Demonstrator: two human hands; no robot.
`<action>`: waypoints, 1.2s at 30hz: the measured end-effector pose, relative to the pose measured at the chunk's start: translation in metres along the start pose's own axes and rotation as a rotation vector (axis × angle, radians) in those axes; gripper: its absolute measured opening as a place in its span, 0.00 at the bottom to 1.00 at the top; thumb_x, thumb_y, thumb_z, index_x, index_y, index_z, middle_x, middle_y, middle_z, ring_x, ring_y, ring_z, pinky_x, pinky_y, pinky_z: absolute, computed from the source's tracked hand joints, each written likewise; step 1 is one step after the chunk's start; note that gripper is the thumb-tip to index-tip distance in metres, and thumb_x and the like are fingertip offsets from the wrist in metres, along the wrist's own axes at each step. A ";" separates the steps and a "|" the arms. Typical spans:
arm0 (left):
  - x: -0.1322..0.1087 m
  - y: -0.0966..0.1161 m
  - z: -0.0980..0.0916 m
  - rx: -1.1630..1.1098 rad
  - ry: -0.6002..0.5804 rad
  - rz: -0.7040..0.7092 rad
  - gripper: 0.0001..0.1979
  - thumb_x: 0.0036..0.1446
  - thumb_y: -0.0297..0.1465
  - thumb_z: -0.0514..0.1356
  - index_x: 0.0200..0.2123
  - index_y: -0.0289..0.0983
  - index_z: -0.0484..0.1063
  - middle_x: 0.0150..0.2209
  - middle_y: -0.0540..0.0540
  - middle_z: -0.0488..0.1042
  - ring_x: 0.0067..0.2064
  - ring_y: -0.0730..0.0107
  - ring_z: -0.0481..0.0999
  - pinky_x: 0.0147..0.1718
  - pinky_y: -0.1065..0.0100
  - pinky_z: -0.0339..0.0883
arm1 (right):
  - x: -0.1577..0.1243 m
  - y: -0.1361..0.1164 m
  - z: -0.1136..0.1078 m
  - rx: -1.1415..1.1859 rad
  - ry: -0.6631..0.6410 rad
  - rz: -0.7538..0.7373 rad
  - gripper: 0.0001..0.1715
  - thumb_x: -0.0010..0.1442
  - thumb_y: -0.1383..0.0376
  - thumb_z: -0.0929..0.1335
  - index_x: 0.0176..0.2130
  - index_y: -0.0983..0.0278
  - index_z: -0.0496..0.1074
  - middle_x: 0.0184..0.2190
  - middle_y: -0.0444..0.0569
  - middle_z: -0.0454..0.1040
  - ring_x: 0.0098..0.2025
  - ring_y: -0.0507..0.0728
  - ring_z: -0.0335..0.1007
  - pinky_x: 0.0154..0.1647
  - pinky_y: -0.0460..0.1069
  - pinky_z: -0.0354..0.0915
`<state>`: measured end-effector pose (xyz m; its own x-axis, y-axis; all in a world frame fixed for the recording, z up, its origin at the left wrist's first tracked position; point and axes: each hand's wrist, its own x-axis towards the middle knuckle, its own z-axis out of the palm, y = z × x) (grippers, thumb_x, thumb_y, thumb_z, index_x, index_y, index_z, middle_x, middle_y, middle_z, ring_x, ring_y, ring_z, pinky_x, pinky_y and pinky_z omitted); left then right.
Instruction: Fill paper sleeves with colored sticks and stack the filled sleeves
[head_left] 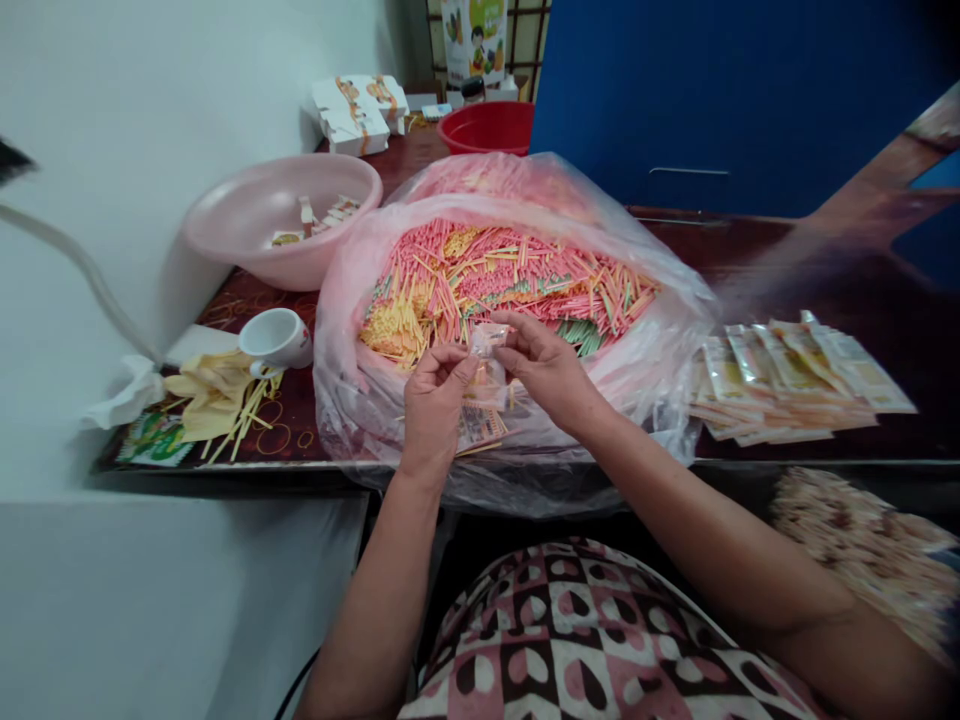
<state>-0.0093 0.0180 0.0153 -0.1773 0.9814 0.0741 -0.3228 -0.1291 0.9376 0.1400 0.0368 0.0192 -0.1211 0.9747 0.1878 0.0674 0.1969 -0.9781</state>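
Note:
Between my two hands is a small clear plastic packet (489,385), held upright over the near rim of a big plastic bag (667,290). My left hand (441,395) pinches its left edge between thumb and fingers. On the other side, my right hand (544,368) grips the upper right edge with bent fingers. Heaps of thin pink, yellow and green sticks (517,275) fill the open bag just beyond my hands. Below the packet lies a printed piece (480,428), partly hidden; I cannot make out what it is.
Flat packets (787,380) are stacked on the right of the table. To the left stand a white cup (275,338), loose yellow sticks (244,420) and a pink basin (225,215). A red basin (487,125) and white boxes (356,110) sit behind. A blue panel (712,100) rises at the back right.

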 end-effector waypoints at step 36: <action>-0.012 0.038 -0.008 0.260 0.053 0.005 0.24 0.42 0.37 0.75 0.44 0.40 0.78 0.35 0.51 0.81 0.34 0.71 0.78 0.32 0.71 0.72 | -0.088 -0.062 -0.264 -0.261 0.735 -0.033 0.18 0.51 0.51 0.75 0.33 0.62 0.77 0.26 0.42 0.72 0.27 0.51 0.62 0.29 0.47 0.62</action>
<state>-0.0266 -0.0001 0.0471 -0.2283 0.9713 0.0671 -0.0731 -0.0858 0.9936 0.4078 -0.0336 0.0873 0.5535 0.7701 0.3171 0.3172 0.1570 -0.9353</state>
